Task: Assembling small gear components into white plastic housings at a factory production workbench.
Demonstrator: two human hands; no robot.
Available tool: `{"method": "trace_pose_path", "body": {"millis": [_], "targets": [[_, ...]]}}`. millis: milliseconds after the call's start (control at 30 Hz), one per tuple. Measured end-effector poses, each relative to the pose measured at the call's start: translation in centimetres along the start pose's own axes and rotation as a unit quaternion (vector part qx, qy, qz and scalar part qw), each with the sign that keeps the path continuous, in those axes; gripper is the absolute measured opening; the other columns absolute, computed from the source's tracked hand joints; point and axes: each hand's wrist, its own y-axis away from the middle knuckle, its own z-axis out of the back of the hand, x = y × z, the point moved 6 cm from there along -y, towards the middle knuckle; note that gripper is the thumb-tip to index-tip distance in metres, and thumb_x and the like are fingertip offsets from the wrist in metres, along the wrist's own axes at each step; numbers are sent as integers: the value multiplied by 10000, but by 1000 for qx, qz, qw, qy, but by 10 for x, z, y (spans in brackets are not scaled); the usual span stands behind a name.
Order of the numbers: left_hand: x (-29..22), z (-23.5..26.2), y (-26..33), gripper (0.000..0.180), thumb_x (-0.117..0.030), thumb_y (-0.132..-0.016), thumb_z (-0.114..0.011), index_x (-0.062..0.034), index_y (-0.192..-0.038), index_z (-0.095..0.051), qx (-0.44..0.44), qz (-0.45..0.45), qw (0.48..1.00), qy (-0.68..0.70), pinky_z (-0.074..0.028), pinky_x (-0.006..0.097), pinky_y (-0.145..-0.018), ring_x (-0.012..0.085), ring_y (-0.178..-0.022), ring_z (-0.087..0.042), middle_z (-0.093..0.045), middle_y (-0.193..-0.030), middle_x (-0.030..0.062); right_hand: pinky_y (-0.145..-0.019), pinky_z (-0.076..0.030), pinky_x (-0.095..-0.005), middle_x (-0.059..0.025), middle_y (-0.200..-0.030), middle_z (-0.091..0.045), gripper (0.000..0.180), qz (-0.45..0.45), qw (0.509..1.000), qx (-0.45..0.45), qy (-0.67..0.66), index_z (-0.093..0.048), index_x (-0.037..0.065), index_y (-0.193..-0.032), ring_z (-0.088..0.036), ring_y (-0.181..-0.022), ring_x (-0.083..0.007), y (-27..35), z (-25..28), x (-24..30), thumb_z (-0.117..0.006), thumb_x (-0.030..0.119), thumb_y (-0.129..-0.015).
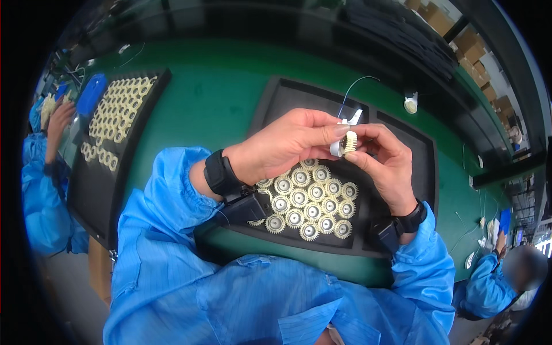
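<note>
Above a black tray (270, 95), both hands meet. Between the thumb and fingers of my left hand (287, 141) is a white plastic housing (336, 149), with a pale prong sticking up and a thin dark wire (348, 92) curving away from it. My right hand (384, 161) pinches a cream toothed gear (351, 142) edge-on against the housing. Whether the gear sits inside the housing or only touches it, I cannot tell. Under the hands, several like gears (313, 211) with metal centres lie flat in the tray's left compartment.
Farther left stands another black tray (167, 80) holding rows of cream rings (121, 106), beside a blue bin (91, 95). A white part (410, 103) lies on the green table (198, 92) at the back right. Co-workers in blue sleeves (43, 190) work at both sides.
</note>
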Motion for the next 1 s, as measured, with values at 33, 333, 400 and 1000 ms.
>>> {"method": "trace_pose_path", "body": {"millis": [33, 333, 400, 1000], "targets": [[0, 1, 1, 342, -235, -941, -611, 41, -1139, -579, -2, -2, 1000, 2, -504, 275, -872, 145, -973, -617, -627, -1065, 101, -743, -496, -246, -52, -998, -632, 318, 14, 1000, -5, 14, -648, 10, -1067, -614, -877, -123, 0, 0, 1, -747, 17, -765], [4, -1, 6, 290, -211, -943, -603, -11, -1152, -576, -11, 17, 998, -66, -513, 246, -840, 103, -845, -627, -648, -984, 35, -681, -528, -315, -112, -904, -650, 326, 176, 951, -24, 254, -657, 14, -982, -642, -817, -245, 9, -16, 27, -789, 30, -684], [6, 0, -4, 295, -213, -949, -591, -6, -1159, -573, 6, 4, 1000, -30, -516, 257, -853, 121, -880, -635, -645, -1021, 52, -679, -523, -302, -125, -960, -640, 363, 179, 947, -40, 263, -647, 9, -1019, -640, -819, -238, 7, -11, 28, -791, 40, -687], [-91, 254, -120, 271, -224, -856, -577, 22, -903, -679, -415, 82, 786, -452, -548, 375, -622, 289, -868, -662, -679, -813, 156, -746, -539, -355, -138, -1076, -577, 276, 83, 964, 38, 251, -593, -2, -1072, -631, -881, -292, 12, -19, -4, -665, 40, -810]]}}
